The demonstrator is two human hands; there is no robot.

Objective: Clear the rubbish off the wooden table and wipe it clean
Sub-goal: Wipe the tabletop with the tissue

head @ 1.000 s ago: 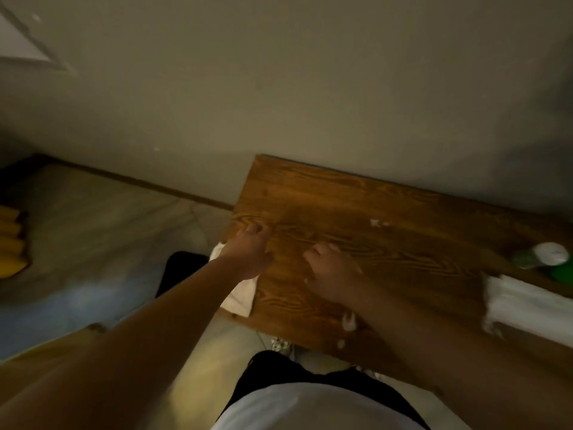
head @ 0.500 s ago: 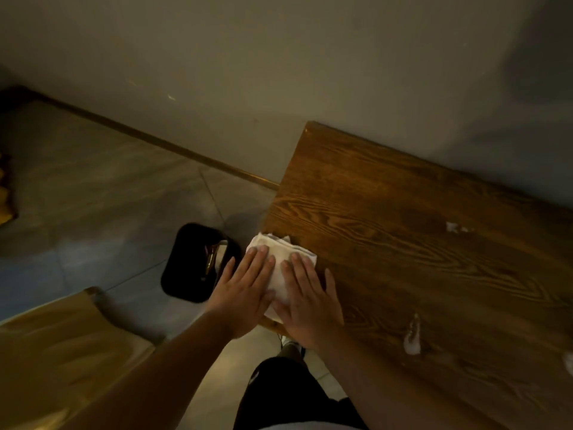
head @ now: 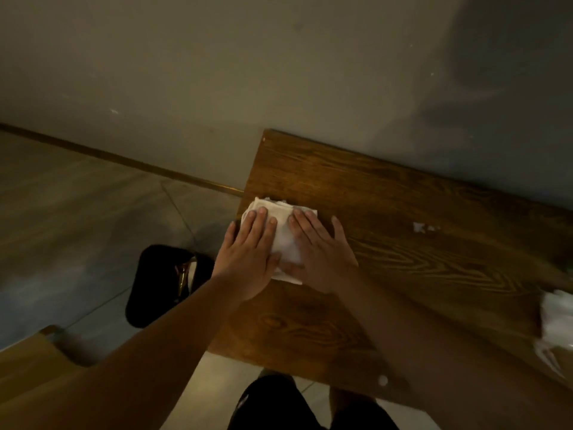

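We had both palms pressed flat on the folded white cloth (head: 286, 240) at the left end of the wooden table (head: 403, 243), close to its edge and a little way out from the wall. Our left hand (head: 248, 259) lay over the cloth's left side, with its outer fingers past the table edge; our right hand (head: 319, 259) covered the right side, thumb spread out onto bare wood. The two hands sat side by side, nearly touching, fingers straight and open rather than curled into a grip, so nothing was clamped: the cloth was simply pinned under our weight. We judged this was the hold for wiping, since flat palms spread pressure across the pad and keep its folds from slipping apart.

The cloth sat at the end nearest the black bin (head: 164, 283) on the floor just beside the table, which seemed a sensible place to work toward, as crumbs pushed off that edge would fall near it.

Rubbish remained. Small white scraps (head: 423, 227) lay well to the right on the tabletop, a tiny white bit (head: 383, 380) sat near the front edge, and a crumpled white mass (head: 555, 324) rested at the far right, too blurred for us to name. We reckoned the clearing was only partly done
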